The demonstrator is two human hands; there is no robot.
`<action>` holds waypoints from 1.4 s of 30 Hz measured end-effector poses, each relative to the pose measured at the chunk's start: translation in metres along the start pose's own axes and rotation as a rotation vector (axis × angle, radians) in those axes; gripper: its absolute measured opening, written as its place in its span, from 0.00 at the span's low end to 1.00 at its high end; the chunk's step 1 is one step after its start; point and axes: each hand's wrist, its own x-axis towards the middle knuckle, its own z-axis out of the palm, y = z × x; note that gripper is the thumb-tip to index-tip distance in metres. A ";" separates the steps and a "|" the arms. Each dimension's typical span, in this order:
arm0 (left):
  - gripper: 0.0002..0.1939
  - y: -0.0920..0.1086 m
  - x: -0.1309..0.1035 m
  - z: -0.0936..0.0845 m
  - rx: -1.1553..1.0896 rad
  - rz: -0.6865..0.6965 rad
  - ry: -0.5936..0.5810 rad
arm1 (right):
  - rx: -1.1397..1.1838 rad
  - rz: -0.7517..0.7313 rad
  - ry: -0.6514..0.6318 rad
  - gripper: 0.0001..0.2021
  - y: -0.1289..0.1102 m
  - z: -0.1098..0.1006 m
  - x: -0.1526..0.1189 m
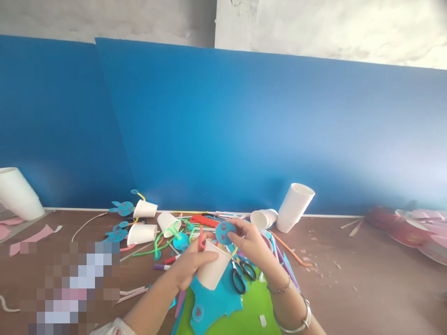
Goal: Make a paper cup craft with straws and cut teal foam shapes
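Observation:
My left hand [190, 263] is wrapped round a white paper cup [212, 270], its thumb lying across the near side. A red bendy straw [201, 238] and a yellow one [234, 251] stick out at the cup's rim. Just above the cup, my right hand [248, 239] pinches a round blue paper disc [225, 232] with red markings drawn on it. Black-handled scissors [239, 281] lie beneath my right wrist, on a cut blue sheet [216, 304] over a green sheet [258, 304].
White cups with blue paper shapes and straws [142, 234] lie at the left. A stack of cups [295, 207] leans against the blue panel [244, 130]. An orange straw [289, 249] and paper scraps lie at the right. Red and pink paper pieces [412, 232] sit at far right.

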 end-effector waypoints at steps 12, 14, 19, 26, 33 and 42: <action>0.28 0.001 -0.001 0.002 -0.022 -0.002 0.005 | -0.018 0.030 0.040 0.17 -0.001 0.006 -0.002; 0.27 0.001 -0.001 0.002 -0.020 -0.003 0.005 | 0.007 0.040 0.039 0.17 0.000 0.007 -0.001; 0.26 0.001 -0.002 0.003 -0.009 0.004 0.008 | 0.056 0.063 0.048 0.15 0.000 0.010 -0.001; 0.25 0.000 -0.001 0.002 -0.015 -0.011 0.015 | 0.031 0.043 0.036 0.17 -0.008 0.009 -0.005; 0.25 0.000 0.000 0.002 -0.024 -0.010 0.021 | 0.094 0.102 0.037 0.18 -0.004 0.010 -0.004; 0.27 -0.007 0.003 -0.003 0.009 0.027 0.005 | 0.037 0.208 0.027 0.09 -0.006 0.011 -0.004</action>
